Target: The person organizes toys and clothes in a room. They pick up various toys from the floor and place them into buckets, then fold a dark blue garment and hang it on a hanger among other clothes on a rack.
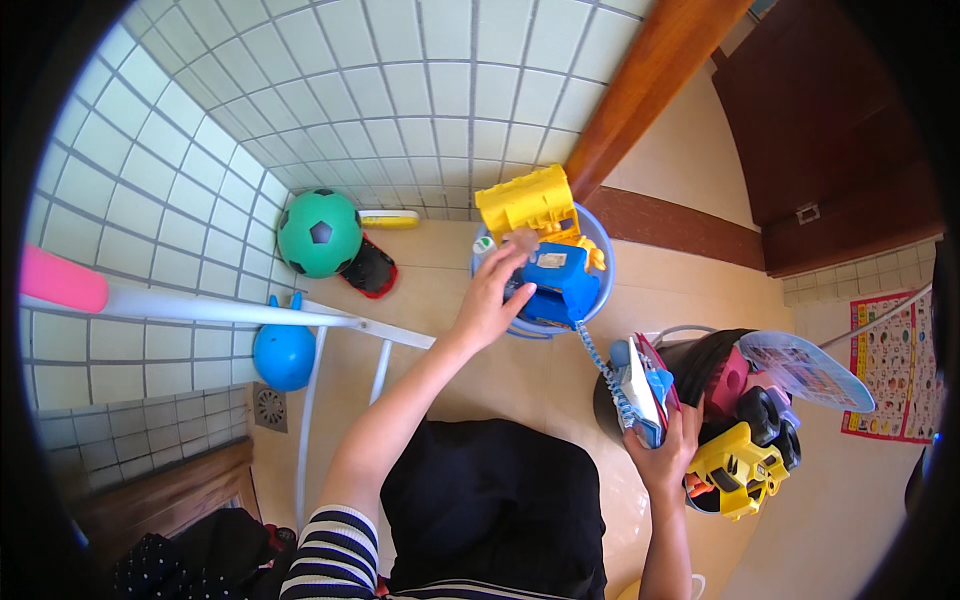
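Note:
My left hand (491,300) is over the left side of a round light-blue basin (604,247), fingers spread beside a blue plastic toy (559,274); whether it grips a small blurred item at its fingertips I cannot tell. The basin also holds a yellow plastic toy part (529,199), small orange-yellow pieces and a white-capped item (484,246). My right hand (666,450) is closed round a bundle of flat items (645,386), white, red and blue, above the floor. A blue-and-white coiled cord (600,364) runs from the bundle to the basin.
Right of my right hand, dark containers hold a yellow toy vehicle (742,469), a pink toy (726,386) and a translucent blue fan-like sheet (810,367). At left are a green football (320,232), a black-and-red toy (369,268), a blue ball (283,356) and a white metal frame (247,307).

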Tool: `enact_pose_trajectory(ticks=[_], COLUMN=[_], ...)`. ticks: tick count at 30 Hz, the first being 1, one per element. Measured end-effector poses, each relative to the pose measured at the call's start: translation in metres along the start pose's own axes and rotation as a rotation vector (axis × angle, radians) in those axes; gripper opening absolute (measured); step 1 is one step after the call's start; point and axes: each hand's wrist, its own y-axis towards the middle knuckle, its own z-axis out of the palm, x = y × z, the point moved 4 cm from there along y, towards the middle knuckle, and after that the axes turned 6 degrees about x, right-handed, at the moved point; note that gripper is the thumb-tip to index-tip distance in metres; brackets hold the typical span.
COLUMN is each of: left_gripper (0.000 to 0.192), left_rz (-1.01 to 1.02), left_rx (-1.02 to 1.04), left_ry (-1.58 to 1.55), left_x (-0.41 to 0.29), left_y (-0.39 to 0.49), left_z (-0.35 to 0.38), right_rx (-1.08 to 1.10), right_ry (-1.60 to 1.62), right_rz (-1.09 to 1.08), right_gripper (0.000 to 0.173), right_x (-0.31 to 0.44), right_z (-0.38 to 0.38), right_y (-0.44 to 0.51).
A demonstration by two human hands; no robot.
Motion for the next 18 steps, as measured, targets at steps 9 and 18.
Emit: enact_pose_trajectory(ticks=[9,18], left_gripper=[0.025,0.056], left_rz=[-0.124,-0.471], left_rx=[-0.288,-0.868], left_ry=[-0.001,0.779], left_x=[0.037,0.121], left_y=[-0.008,-0.012], left_z=[-0.049,-0.177], right_rx=[0.009,0.037], right_ry=[-0.04,-0.059], right_rz=[0.046,0.034], right_gripper=[0.048,0.051], right_x=[-0.003,-0.005], right_z=[0.003,0.006], right_y=[-0.007,-0.007])
